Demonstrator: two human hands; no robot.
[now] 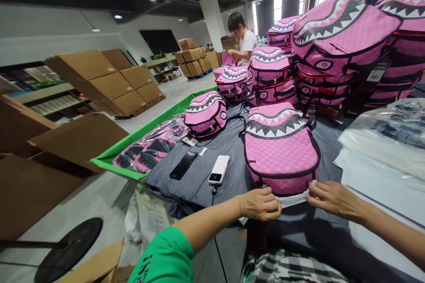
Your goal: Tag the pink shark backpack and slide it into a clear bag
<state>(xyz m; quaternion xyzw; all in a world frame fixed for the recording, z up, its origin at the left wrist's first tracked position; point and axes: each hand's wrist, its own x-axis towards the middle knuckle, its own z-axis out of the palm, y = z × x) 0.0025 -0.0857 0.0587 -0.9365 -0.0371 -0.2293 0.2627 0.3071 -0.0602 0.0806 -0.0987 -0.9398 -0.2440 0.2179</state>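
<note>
A pink checkered backpack [282, 150] with a black-and-white shark-tooth print lies on the dark cloth in front of me. At its near edge, a thin whitish strip of what looks like plastic film [292, 200] stretches between my hands. My left hand [262, 204] has its fingers curled closed on the strip's left end, by the backpack's lower left corner. Pinched on the other end is my right hand [327, 196], by the lower right corner. How far the film runs under the backpack is hidden.
Stacked pink backpacks [332, 53] rise behind and to the right. A black phone [183, 165] and a white power bank [219, 170] with a cable lie left. Bagged backpacks [149, 148] fill a green-edged bin [126, 170]. Clear plastic bags [392, 132] are piled right. A co-worker [245, 40] stands at the back.
</note>
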